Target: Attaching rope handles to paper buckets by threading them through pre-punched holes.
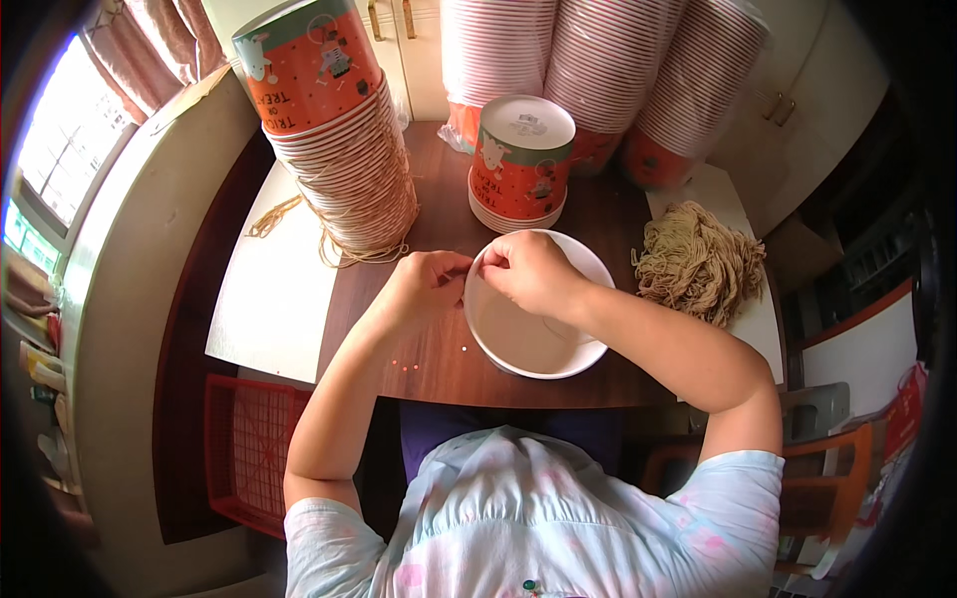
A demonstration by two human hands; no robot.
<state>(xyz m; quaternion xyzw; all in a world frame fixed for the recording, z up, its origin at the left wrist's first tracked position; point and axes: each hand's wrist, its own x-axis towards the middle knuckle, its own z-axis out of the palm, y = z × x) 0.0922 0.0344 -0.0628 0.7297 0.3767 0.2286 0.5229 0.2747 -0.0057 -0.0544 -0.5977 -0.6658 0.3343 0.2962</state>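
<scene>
head | paper bucket (pixel 523 344) mouth-up on brown table (pixel 434 386) | left hand (pixel 427 284) narrow, pinched outside left rim; right hand (pixel 530 267) narrow, pinched inside; anything between fingertips: can't tell | probably light, stiffish, smooth, dentable; grip rolled rim
</scene>
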